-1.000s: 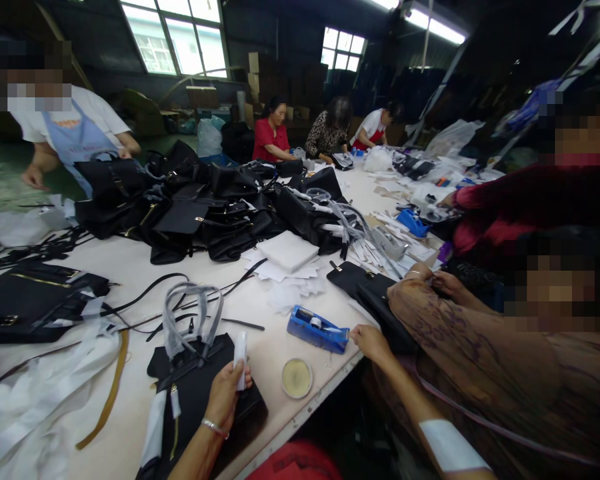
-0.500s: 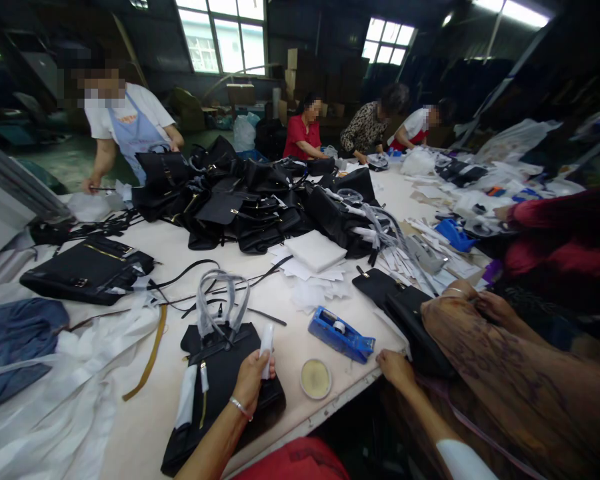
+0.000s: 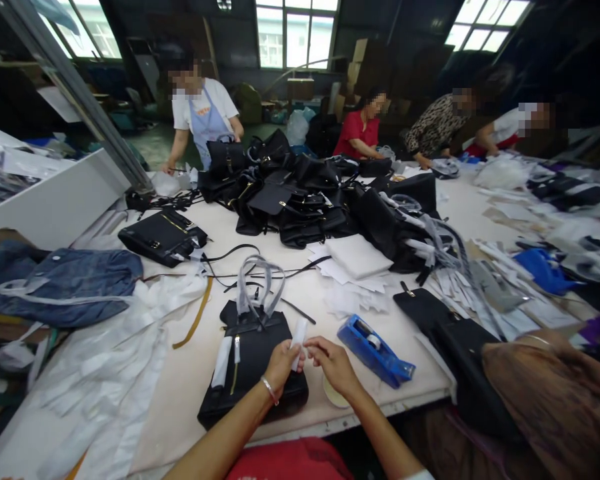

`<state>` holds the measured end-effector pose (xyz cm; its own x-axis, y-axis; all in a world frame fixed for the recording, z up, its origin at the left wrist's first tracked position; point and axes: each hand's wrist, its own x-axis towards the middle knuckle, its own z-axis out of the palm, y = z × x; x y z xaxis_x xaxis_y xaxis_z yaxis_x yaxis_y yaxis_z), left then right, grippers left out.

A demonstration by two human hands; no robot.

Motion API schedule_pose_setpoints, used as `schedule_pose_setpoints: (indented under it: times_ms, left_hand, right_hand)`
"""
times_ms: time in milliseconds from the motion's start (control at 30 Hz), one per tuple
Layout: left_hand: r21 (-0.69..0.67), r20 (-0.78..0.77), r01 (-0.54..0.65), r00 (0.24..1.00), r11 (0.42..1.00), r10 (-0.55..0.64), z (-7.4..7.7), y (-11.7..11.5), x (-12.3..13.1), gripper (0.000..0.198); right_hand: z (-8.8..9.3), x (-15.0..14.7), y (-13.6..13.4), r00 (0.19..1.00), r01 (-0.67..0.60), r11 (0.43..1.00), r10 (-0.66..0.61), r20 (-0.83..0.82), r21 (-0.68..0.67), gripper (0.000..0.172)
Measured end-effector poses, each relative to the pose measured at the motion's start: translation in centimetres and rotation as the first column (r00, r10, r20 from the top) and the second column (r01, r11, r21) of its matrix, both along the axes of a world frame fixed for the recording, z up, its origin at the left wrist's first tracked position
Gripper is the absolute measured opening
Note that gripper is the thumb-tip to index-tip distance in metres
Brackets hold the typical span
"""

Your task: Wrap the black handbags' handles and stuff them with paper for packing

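Observation:
A black handbag (image 3: 253, 363) with wrapped grey handles lies flat on the table right in front of me. My left hand (image 3: 281, 364), a bracelet at its wrist, rests on the bag's right edge and grips a small white paper strip (image 3: 299, 335) standing upright. My right hand (image 3: 336, 363) has its fingers pinched on the same strip from the right. A blue tape dispenser (image 3: 375, 345) sits just right of my hands. A small round tin (image 3: 333, 395) is mostly hidden under my right hand.
A heap of black handbags (image 3: 300, 193) fills the table's middle, with a stack of white sheets (image 3: 357, 257) before it. White wrapping paper (image 3: 110, 347) spreads at left, beside a blue cloth (image 3: 65, 283). Several people work along the far side; a co-worker's brown sleeve (image 3: 555, 393) is at right.
The view has swung left. My right hand left the table edge by the tape dispenser and came to the white strip, which both hands now hold.

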<state>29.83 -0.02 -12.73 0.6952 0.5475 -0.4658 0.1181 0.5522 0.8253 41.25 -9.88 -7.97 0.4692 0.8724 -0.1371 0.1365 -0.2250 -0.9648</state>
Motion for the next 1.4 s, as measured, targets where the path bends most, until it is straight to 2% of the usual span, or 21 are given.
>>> schedule_pose_setpoints:
  times_ms: [133,267,500,600,700,800,867,967,1033,1100,1200,1300,1400]
  left_hand:
    - [0.019,0.033,0.002,0.999,1.0,-0.003,0.3,0.2,-0.2,0.026]
    - [0.007,0.015,0.007,1.0,1.0,-0.007,0.9,0.4,-0.1,0.02]
    - [-0.068,0.003,0.056,0.998,0.996,-0.056,0.8,1.0,-0.3,0.021]
    - [-0.05,-0.015,0.065,0.998,0.997,-0.066,0.9,1.0,-0.3,0.024]
    - [0.001,-0.067,0.054,0.996,0.999,-0.054,1.1,1.0,0.1,0.023]
    - [0.018,-0.138,0.022,0.99,1.0,-0.02,0.8,1.0,0.5,0.03]
    - [-0.017,-0.139,-0.005,0.99,1.0,0.002,0.4,1.0,0.5,0.034]
    - [-0.128,-0.095,-0.049,0.995,0.991,0.037,0.1,1.3,0.3,0.038]
    - [-0.234,-0.044,-0.035,0.999,0.972,0.025,0.3,1.8,0.0,0.038]
    - [-0.353,0.04,0.035,0.999,0.935,-0.022,0.8,2.6,-0.2,0.035]
    - [-0.499,0.17,0.175,0.98,0.848,-0.103,1.7,3.9,-0.5,0.03]
    - [-0.579,0.219,0.253,0.964,0.775,-0.151,2.2,4.9,-0.8,0.026]
    - [-0.598,0.215,0.257,0.964,0.759,-0.157,1.8,5.2,-1.2,0.028]
  right_hand:
    - [-1.4,-0.7,2.1,0.99,-0.066,0.996,0.073,0.12,-0.057,0.025]
    - [-1.2,-0.1,2.2,0.961,-0.117,0.985,0.145,0.236,-0.13,0.024]
    - [-1.7,-0.5,2.6,0.949,-0.048,0.975,0.112,0.293,-0.215,0.019]
    - [-2.0,-0.2,2.6,0.949,-0.042,0.967,0.117,0.292,-0.253,0.017]
    - [-2.4,0.2,2.5,0.958,-0.032,0.972,0.096,0.272,-0.231,0.019]
    - [-3.1,0.2,2.4,0.973,-0.002,0.981,0.046,0.225,-0.192,0.024]
    - [-3.7,0.0,2.3,0.982,0.036,0.983,-0.002,0.189,-0.179,0.026]
    - [-4.6,-0.2,2.3,0.982,0.12,0.973,-0.087,0.168,-0.198,0.033]
    - [-5.1,-0.3,2.5,0.989,0.133,0.965,-0.114,0.095,-0.226,0.039]
    - [-5.7,-0.3,3.0,0.991,0.078,0.973,-0.099,-0.085,-0.219,0.04]
    - [-6.8,-0.2,3.8,0.936,-0.063,0.989,0.012,-0.352,-0.133,0.039]
    - [-7.7,0.4,4.6,0.898,-0.162,0.984,0.113,-0.426,-0.08,0.038]
    - [-7.8,1.0,4.9,0.885,-0.253,0.963,0.193,-0.423,-0.09,0.035]
